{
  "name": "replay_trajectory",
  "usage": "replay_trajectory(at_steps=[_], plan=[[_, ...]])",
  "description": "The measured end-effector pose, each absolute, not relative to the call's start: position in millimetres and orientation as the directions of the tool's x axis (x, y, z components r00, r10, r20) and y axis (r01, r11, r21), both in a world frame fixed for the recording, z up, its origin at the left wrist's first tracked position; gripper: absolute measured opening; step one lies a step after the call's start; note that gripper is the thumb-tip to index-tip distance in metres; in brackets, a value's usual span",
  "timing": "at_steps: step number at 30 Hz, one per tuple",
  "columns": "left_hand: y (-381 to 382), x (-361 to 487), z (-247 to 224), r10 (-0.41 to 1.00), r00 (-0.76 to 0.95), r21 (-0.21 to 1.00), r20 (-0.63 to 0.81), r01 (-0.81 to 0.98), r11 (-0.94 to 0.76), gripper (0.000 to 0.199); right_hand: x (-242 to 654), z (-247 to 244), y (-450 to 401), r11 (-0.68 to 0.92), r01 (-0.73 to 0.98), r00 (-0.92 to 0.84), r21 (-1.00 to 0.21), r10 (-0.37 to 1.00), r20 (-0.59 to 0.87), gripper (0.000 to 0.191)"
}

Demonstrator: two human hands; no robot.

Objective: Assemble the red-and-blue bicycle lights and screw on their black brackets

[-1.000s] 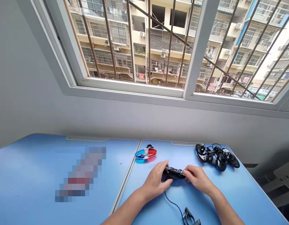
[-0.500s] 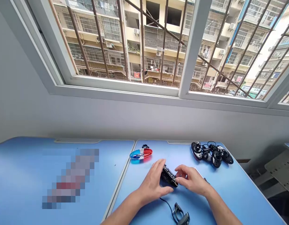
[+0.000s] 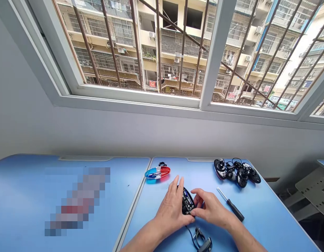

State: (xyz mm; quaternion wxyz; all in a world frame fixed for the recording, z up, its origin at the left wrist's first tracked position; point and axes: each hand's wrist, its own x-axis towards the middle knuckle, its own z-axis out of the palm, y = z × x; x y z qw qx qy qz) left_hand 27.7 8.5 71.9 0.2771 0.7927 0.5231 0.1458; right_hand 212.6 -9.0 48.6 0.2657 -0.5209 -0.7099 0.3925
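Note:
A black rounded housing [image 3: 187,202] with its inner circuit board facing up is between my hands on the right-hand table. My left hand [image 3: 171,206] grips its left side, covering part of it. At its right edge, my right hand [image 3: 208,209] has thumb and fingers closed on the rim; the fingertips are partly hidden. A thin black cable runs from the housing to a black clamp with a small block [image 3: 202,241] near the front. To the right of my right hand lies a screwdriver [image 3: 234,209] with a black handle.
A blue-and-red transparent light [image 3: 157,172] lies at the back, with a small black ring-shaped part [image 3: 162,164] behind it. Several black oval units with cables [image 3: 238,172] are piled at the back right. A blurred-out object [image 3: 78,203] occupies the left table [image 3: 25,189].
The housing has turned, so more of its board faces up. Both hands have shifted slightly left with it. The screwdriver, mostly covered before, now shows fully.

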Motion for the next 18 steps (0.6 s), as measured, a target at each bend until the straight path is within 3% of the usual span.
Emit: replay_trajectory(at_steps=[8,14,18], plan=[[4.8,30.7,64.2,0.927,0.374,0.655,-0.041,0.710,-0.257,0.099,211.7,52.6,-9.3,0.147,0.557,-0.289,-0.817,0.957,-0.025,0.056],[7.1,29.5,66.8,0.879,0.450,0.683,-0.156,0.693,-0.233,0.128,209.2,55.4,-12.2,0.130,0.557,-0.286,-0.820,0.957,-0.043,0.057],[5.4,29.5,64.9,0.887,0.441,0.662,-0.133,0.706,-0.252,0.127,208.0,56.6,-12.7,0.144,0.555,-0.288,-0.819,0.957,-0.027,0.054]])
